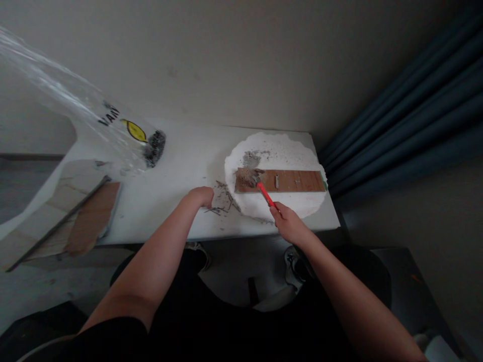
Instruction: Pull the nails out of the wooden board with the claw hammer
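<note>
My right hand (287, 221) is wrapped round the red handle of what looks like a hammer (266, 195). Its blurred grey head is over the left end of a brown wooden board (302, 180), where grey crumbs lie. A small pale cylinder (276, 181) rests on the board. Beneath the board is a white sheet with a ragged round edge (302, 151), dusted with grey powder (251, 159) behind the board. To the left, my left hand (204, 196) is closed, its fingertips hidden, beside thin grey sticks (218, 209) scattered on the table.
On the white table (184, 151), a clear plastic bag (128, 133) with a yellow print holds dark grey material in its bottom. Broken boards and a dark rod (60, 221) stick out past the table's left edge. A wall is behind; a dark blue curtain (400, 110) hangs at right.
</note>
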The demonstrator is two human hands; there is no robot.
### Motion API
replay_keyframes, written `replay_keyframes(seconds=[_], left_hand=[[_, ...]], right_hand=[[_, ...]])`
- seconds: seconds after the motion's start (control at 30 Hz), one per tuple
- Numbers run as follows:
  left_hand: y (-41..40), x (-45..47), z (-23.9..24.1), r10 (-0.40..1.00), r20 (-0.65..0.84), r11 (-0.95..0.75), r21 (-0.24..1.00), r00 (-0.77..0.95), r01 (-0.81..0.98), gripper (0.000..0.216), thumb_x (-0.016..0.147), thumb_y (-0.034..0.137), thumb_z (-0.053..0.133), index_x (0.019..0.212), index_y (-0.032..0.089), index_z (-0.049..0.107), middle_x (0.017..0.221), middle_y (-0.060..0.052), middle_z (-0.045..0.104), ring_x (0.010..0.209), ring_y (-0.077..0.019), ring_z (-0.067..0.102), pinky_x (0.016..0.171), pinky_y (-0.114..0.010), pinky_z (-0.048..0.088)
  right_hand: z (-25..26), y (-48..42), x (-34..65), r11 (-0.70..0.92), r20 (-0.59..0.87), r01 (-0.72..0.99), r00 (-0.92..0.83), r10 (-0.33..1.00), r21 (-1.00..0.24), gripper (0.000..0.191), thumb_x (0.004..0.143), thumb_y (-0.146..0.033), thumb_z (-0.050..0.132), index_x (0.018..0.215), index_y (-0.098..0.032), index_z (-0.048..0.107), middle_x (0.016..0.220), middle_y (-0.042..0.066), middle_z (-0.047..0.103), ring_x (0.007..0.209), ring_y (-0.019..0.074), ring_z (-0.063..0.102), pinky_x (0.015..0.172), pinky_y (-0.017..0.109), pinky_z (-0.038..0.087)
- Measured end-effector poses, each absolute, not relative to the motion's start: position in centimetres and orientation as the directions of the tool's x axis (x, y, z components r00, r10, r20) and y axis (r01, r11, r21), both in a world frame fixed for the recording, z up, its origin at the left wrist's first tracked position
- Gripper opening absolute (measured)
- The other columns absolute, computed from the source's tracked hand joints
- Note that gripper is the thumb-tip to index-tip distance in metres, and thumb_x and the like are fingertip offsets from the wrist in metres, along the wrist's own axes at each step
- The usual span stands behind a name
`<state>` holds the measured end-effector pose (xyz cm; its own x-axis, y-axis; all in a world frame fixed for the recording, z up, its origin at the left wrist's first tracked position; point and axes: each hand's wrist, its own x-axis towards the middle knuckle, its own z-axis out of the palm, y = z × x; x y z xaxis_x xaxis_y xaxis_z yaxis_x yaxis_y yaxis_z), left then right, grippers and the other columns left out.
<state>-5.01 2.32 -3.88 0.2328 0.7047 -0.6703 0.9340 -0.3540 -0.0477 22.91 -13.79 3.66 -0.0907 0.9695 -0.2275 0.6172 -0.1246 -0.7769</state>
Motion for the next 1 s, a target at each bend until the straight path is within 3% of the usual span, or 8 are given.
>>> replay_keyframes(seconds=[0.17,0.47,0.6,0.7,0.77,0.83,0.9,1.0], left_hand=[[1.8,-4.6,-4.8,0.696,-0.699,-0.305,-0.084,0.162,0.949,0.039,0.064,0.023,0.081,0.102,0.012,0.079,0.114,-0.024,0.072,0.105,-0.0377,0.070,0.086,-0.040,0.056],[1.7,-4.5,-5.5,0.702,-0.694,-0.313,-0.095,0.163,0.945,0.055,0.056,0.016,0.081,0.111,0.012,0.076,0.117,-0.025,0.071,0.107,-0.0390,0.069,0.090,-0.041,0.055],[2.1,-5.4,-4.5,0.726,-0.653,-0.317,-0.040,0.215,0.948,0.041,0.059,0.020,0.075,0.099,0.013,0.077,0.107,-0.022,0.074,0.102,-0.0363,0.070,0.085,-0.038,0.055],[2.6,-5.5,-3.0,0.830,-0.450,-0.286,0.162,0.328,0.945,0.019,0.070,0.024,0.065,0.086,0.019,0.074,0.093,-0.012,0.076,0.090,-0.0282,0.071,0.078,-0.034,0.052],[2.7,-4.5,-2.0,0.925,-0.190,-0.235,0.390,0.328,0.890,0.017,0.076,0.028,0.060,0.086,0.019,0.069,0.085,-0.007,0.073,0.080,-0.0223,0.067,0.075,-0.032,0.050],[2.5,-2.9,-1.2,0.948,0.043,-0.267,0.648,0.316,0.713,0.018,0.080,0.030,0.057,0.091,0.018,0.065,0.083,-0.005,0.070,0.076,-0.0174,0.063,0.073,-0.029,0.049],[2.1,-1.1,-0.8,0.932,0.130,-0.300,0.802,0.339,0.516,0.020,0.084,0.035,0.056,0.091,0.018,0.063,0.083,-0.003,0.068,0.074,-0.0150,0.061,0.072,-0.027,0.049],[1.6,1.2,-0.9,0.910,0.157,-0.302,0.885,0.383,0.354,0.021,0.084,0.036,0.061,0.095,0.018,0.061,0.080,-0.002,0.066,0.071,-0.0138,0.060,0.069,-0.027,0.048]], right_hand=[[3.7,-13.7,23.4,-0.110,-0.195,0.588,-0.083,0.977,-0.802,0.036,0.101,-0.046,0.034,0.106,-0.019,0.057,0.071,0.000,0.054,0.062,0.0163,0.050,0.057,0.027,0.035],[3.5,-13.3,24.2,-0.171,-0.250,0.613,-0.046,0.967,-0.771,0.034,0.100,-0.043,0.035,0.104,-0.018,0.057,0.070,0.001,0.054,0.060,0.0158,0.049,0.054,0.026,0.036],[3.8,-13.3,24.6,-0.176,-0.253,0.602,-0.046,0.966,-0.779,0.033,0.100,-0.044,0.036,0.102,-0.018,0.056,0.067,-0.001,0.052,0.058,0.0154,0.048,0.054,0.027,0.037],[4.3,-13.2,25.1,-0.184,-0.253,0.581,-0.039,0.967,-0.793,0.035,0.101,-0.044,0.036,0.105,-0.018,0.057,0.066,-0.002,0.050,0.056,0.0152,0.047,0.053,0.027,0.038],[4.6,-13.0,25.5,-0.192,-0.245,0.544,-0.026,0.969,-0.817,0.035,0.100,-0.046,0.036,0.105,-0.018,0.057,0.065,-0.003,0.049,0.054,0.0144,0.046,0.052,0.027,0.038],[5.0,-12.7,25.9,-0.196,-0.233,0.500,-0.011,0.972,-0.844,0.036,0.100,-0.049,0.037,0.105,-0.018,0.056,0.063,-0.004,0.047,0.052,0.0135,0.045,0.050,0.026,0.037],[5.3,-12.5,26.3,-0.197,-0.220,0.476,0.007,0.975,-0.857,0.037,0.100,-0.050,0.037,0.104,-0.019,0.055,0.062,-0.004,0.046,0.051,0.0129,0.044,0.048,0.025,0.037],[5.6,-12.2,26.5,-0.204,-0.214,0.477,0.034,0.976,-0.855,0.033,0.101,-0.049,0.037,0.100,-0.020,0.054,0.061,-0.004,0.046,0.050,0.0125,0.044,0.047,0.025,0.036]])
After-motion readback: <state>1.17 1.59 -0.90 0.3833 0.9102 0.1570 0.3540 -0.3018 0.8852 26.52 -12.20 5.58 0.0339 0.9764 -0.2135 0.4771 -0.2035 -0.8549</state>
